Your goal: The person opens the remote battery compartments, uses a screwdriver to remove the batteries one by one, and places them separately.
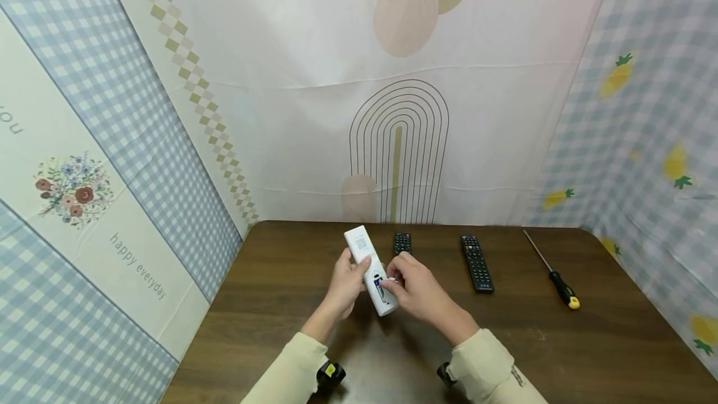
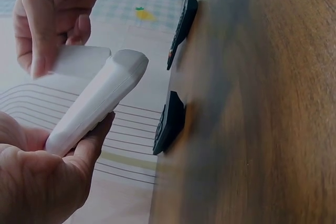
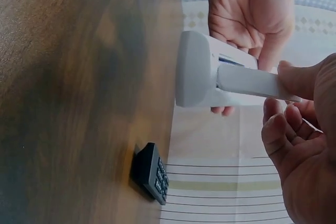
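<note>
A white remote control is held above the table by my left hand, back side up, with the thumb across its back. Its battery compartment lies uncovered near the end closer to me, with something blue and metallic inside. My right hand pinches the white battery cover between thumb and fingers. In the left wrist view the cover stands at an angle to the remote, its far end at or close to the remote's end; whether they touch I cannot tell.
Just beyond my hands lies a small black remote, partly hidden by the right hand. Right of it is a longer black remote, then a screwdriver with a black and yellow handle. Patterned cloth hangs behind the brown wooden table.
</note>
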A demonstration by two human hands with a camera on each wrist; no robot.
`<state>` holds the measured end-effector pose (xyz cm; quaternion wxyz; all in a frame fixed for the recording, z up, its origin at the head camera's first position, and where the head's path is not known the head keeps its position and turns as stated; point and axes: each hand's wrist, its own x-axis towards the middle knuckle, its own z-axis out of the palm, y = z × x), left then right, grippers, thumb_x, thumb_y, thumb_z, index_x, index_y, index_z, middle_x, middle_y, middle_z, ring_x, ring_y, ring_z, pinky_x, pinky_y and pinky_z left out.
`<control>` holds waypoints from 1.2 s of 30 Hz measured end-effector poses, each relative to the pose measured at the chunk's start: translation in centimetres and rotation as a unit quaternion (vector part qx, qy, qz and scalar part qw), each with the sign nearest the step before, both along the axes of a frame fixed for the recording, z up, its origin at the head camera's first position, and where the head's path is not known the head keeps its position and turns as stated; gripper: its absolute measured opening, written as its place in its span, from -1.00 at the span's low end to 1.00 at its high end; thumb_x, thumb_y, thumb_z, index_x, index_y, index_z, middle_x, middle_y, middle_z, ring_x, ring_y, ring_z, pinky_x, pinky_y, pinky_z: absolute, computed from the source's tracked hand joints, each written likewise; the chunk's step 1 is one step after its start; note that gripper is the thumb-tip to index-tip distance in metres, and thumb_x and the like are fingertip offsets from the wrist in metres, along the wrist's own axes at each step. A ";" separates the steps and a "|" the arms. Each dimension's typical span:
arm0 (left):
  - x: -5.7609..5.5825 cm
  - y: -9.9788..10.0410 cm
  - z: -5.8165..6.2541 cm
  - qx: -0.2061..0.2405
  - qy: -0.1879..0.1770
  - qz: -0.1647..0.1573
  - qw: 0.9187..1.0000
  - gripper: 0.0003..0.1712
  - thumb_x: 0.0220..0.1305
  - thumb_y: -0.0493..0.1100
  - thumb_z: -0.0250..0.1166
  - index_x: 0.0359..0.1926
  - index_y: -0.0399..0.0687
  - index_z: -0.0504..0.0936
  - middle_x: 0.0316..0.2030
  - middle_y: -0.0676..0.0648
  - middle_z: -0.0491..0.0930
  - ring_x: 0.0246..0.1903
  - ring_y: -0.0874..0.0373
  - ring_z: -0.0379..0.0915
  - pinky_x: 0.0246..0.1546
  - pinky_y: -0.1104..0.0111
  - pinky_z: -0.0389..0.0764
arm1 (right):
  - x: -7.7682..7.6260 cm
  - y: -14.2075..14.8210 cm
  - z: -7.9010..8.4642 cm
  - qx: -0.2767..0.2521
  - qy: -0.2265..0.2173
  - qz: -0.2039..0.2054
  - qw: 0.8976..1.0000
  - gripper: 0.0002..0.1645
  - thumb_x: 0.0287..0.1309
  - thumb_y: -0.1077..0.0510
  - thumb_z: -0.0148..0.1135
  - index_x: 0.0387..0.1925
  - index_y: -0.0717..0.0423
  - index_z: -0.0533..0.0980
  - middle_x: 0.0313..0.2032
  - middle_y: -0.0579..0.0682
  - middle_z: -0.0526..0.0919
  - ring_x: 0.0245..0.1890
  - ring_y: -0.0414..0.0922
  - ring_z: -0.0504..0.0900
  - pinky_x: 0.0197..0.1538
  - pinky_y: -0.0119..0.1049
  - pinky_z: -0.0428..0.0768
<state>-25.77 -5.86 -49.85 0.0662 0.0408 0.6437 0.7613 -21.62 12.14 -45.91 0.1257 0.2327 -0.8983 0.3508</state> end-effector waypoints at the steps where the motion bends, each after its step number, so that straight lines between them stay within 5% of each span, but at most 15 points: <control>1: 0.0 -0.1 0.0 0.002 0.000 0.000 1.000 -0.58 0.67 -0.25 0.06 0.39 -0.34 0.27 0.13 -0.58 0.64 -0.01 -0.05 0.77 0.01 0.07 0.83 | 0.0 0.1 0.1 -0.007 0.002 0.000 1.000 -0.76 0.27 0.21 0.51 -0.30 0.04 0.53 -0.33 -0.13 0.50 -0.36 -0.33 0.42 -0.30 -0.46 0.51; 10: -0.2 -1.3 -0.1 0.002 0.006 0.005 1.000 -0.58 0.66 -0.25 0.06 0.39 -0.32 0.29 0.16 -0.64 0.60 0.12 -0.34 0.72 0.03 0.06 0.82 | 0.2 1.2 0.3 -0.054 0.038 -0.011 0.998 -0.72 0.22 0.25 0.55 -0.31 0.06 0.52 -0.35 -0.12 0.55 -0.36 -0.36 0.47 -0.31 -0.46 0.58; 18: -0.1 -1.7 0.2 -0.058 0.020 0.013 0.998 -0.54 0.71 -0.11 0.04 0.47 -0.14 0.30 0.05 -0.44 0.75 -0.13 -0.12 0.82 -0.09 0.20 0.82 | 0.1 1.7 0.2 -0.049 0.015 -0.024 0.998 -0.73 0.26 0.21 0.53 -0.27 0.06 0.51 -0.33 -0.11 0.55 -0.36 -0.32 0.47 -0.31 -0.45 0.57; 24: -0.5 -2.2 0.0 -0.095 0.043 0.015 0.994 -0.55 0.76 -0.05 -0.07 0.50 -0.01 0.24 0.03 -0.47 0.69 -0.17 0.14 0.70 -0.07 0.21 0.75 | 0.0 2.0 0.0 -0.046 -0.003 -0.038 0.998 -0.74 0.28 0.20 0.52 -0.24 0.06 0.52 -0.31 -0.10 0.55 -0.35 -0.28 0.47 -0.31 -0.44 0.56; 31: -1.2 -3.3 -0.5 -0.064 -0.001 -0.003 0.998 -0.43 0.79 0.05 -0.31 0.63 -0.02 0.09 0.07 -0.38 0.52 -0.01 -0.01 0.55 0.00 0.13 0.73 | 0.0 2.4 -0.1 -0.045 -0.013 -0.040 0.998 -0.76 0.30 0.18 0.50 -0.22 0.06 0.52 -0.30 -0.09 0.56 -0.34 -0.27 0.47 -0.32 -0.45 0.55; 36: -1.8 -4.4 -0.2 -0.070 -0.022 0.006 0.997 -0.34 0.77 0.05 -0.29 0.70 -0.10 0.02 0.11 -0.37 0.49 0.03 -0.01 0.50 0.00 0.17 0.66 | 0.0 2.6 -0.2 -0.047 -0.009 -0.039 0.998 -0.75 0.29 0.18 0.51 -0.22 0.06 0.51 -0.31 -0.09 0.55 -0.35 -0.27 0.47 -0.32 -0.45 0.55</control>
